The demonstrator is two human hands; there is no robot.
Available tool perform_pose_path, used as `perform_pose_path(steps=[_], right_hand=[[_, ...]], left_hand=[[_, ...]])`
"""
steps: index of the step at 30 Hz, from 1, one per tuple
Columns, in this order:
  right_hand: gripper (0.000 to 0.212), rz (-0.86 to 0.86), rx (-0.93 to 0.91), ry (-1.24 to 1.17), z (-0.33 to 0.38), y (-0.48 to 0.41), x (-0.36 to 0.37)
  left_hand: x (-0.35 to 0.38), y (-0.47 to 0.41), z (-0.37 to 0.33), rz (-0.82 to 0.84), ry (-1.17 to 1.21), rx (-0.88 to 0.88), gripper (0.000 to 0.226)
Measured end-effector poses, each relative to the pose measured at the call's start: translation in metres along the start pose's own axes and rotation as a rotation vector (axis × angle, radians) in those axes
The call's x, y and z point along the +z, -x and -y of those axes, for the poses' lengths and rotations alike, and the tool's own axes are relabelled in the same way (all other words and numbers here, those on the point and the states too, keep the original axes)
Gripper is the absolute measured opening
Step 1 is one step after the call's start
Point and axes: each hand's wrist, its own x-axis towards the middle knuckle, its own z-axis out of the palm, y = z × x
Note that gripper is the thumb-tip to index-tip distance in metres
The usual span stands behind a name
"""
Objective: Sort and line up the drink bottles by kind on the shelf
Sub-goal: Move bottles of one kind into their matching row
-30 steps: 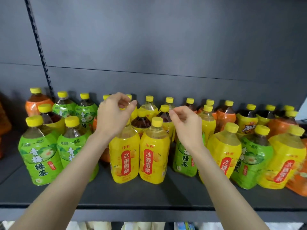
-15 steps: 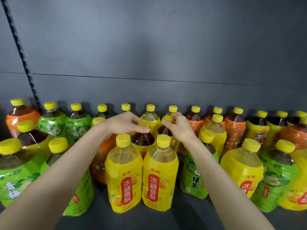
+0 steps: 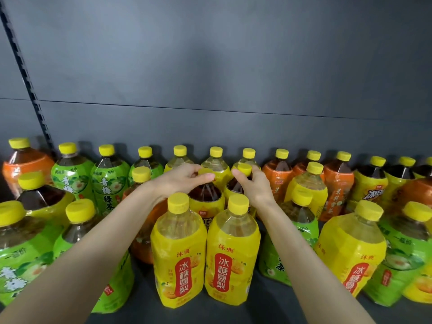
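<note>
Dark shelf [image 3: 275, 307] carries mixed bottles. Left hand [image 3: 180, 181] fingers pinch a dark-tea bottle [image 3: 205, 197] by its cap, right hand [image 3: 252, 185] fingers grip its neighbour [image 3: 236, 187], mid-row behind two pear bottles [image 3: 178, 253], likely lifting them out for regrouping.

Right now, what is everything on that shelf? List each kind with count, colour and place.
pear drink bottles: at least six, pale liquid, yellow labels; two front centre, others at back and right.
green tea bottles: about eight, green labels; mostly left, some front right.
orange-label tea bottles: about six; far left, back right, one behind the left arm.
dark tea bottles: several, yellow labels; middle row, right back.
shelf: one, dark grey.
left hand: on a dark tea bottle's cap.
right hand: gripping the neighbouring bottle's neck.
</note>
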Motion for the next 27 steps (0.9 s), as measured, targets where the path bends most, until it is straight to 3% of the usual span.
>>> perform_pose_path(steps=[7,16,22,27], right_hand=[[0.033,-0.086,-0.091,0.02,0.009,0.002,-0.005],[0.022,-0.234,-0.363,-0.113,0.086,0.005,-0.039],[0.01,-0.378,-0.563,-0.199,0.138,0.023,-0.064],[0.017,-0.458,-0.693,-0.207,0.164,0.049,-0.084]], left_hand=[[-0.004,-0.004,0.004,-0.148,0.024,0.061,0.04],[-0.032,-0.008,-0.052,-0.583,0.312,0.242,0.015],[-0.052,0.01,-0.1,-0.844,0.197,0.421,0.02],[-0.053,0.034,-0.135,-0.932,0.135,0.542,0.021]])
